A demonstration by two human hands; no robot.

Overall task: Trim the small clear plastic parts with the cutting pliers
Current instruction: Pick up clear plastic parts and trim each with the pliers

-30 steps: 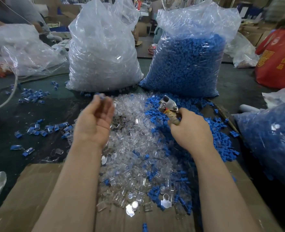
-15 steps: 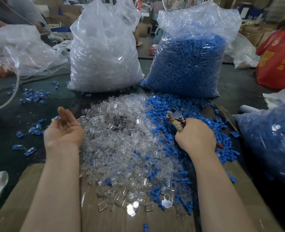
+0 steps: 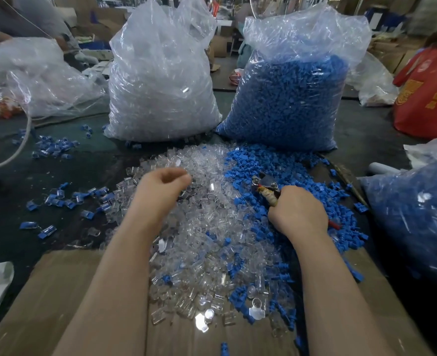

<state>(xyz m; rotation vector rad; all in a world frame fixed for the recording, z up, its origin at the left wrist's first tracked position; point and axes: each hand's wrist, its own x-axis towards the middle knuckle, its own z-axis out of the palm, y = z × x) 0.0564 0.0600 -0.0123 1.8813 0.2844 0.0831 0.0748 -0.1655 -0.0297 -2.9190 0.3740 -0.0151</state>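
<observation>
clear plastic parts heaped mid-tabletop beside blue ones. left hand over heap, fingers loosely curled, hold unclear from blur. right hand wrapped round cutting pliers. best to pinch one part, present edge squarely.

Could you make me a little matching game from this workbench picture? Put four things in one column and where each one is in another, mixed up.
Things:
1. cutting pliers
2. sack of clear parts
3. sack of blue parts
4. cardboard sheet

Places:
A. standing at the back, on the right
B. lying flat nearest the camera, under both forearms
C. gripped in the right hand
D. standing at the back, on the left

Pairs: 1-C, 2-D, 3-A, 4-B
</observation>
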